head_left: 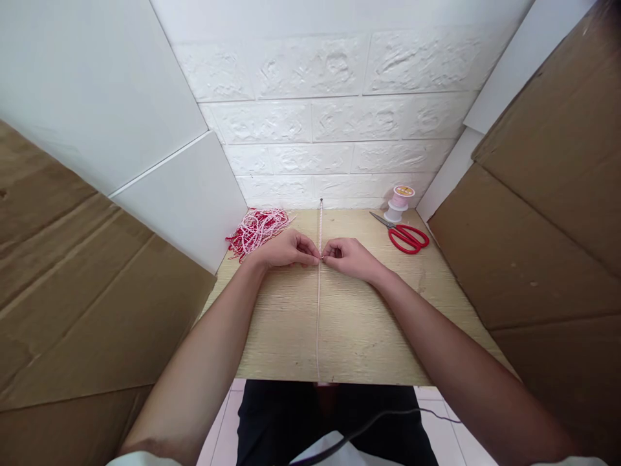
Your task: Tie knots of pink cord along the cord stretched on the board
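Left hand [294, 250] and right hand [353, 259] pinching at the pale pink braided cord [320, 228], fingertips almost meeting; exact strand in each is staying too small to tell. Cord running down the middle of the wooden surface [281, 323], from a dark peg [321, 200] by the white brick-pattern wall [334, 116] to the near edge. Tangled red and pink-white cords [257, 228] lying behind left wrist. Red-handled scissors [406, 238] resting far right, just beside stacked spools [398, 202].
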`<control>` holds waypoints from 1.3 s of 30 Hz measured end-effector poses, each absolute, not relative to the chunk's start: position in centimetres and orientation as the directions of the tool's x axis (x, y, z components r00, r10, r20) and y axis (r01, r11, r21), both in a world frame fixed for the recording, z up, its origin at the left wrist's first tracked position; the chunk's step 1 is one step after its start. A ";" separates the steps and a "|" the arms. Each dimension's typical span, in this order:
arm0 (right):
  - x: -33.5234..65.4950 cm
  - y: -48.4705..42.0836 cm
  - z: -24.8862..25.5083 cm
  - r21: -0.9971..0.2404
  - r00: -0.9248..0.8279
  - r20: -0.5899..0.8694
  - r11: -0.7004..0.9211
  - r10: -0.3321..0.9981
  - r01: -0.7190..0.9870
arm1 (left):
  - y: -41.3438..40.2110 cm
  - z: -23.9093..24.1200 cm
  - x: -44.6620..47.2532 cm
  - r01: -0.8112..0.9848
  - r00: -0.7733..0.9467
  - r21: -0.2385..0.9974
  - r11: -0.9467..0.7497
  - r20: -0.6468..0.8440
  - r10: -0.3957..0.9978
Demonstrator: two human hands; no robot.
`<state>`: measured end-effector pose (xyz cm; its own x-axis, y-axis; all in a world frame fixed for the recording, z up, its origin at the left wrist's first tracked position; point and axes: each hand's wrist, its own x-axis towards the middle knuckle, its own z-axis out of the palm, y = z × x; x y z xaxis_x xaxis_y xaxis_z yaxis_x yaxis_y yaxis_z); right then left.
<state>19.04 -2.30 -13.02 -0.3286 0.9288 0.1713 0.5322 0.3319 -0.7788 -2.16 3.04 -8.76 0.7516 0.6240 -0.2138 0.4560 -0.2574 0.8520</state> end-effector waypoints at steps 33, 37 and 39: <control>19.1 -2.3 -12.7 -0.839 -0.323 0.123 0.272 0.938 0.471 | 2.9 -8.5 -2.4 0.489 0.738 0.839 -0.237 -0.254 0.625; 19.1 -2.3 -12.6 -0.849 -0.318 0.106 0.252 0.942 0.465 | 2.8 -8.3 -2.4 0.487 0.748 0.832 -0.267 -0.239 0.620; 19.1 -2.3 -12.5 -0.851 -0.316 0.103 0.248 0.943 0.463 | 2.7 -8.2 -2.3 0.492 0.747 0.826 -0.276 -0.238 0.620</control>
<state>19.07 -2.32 -12.51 -0.3161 0.9431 0.1026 0.4631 0.2478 -0.8509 -2.28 2.72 -8.17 0.7475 0.6203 -0.2377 0.4918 -0.2761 0.8258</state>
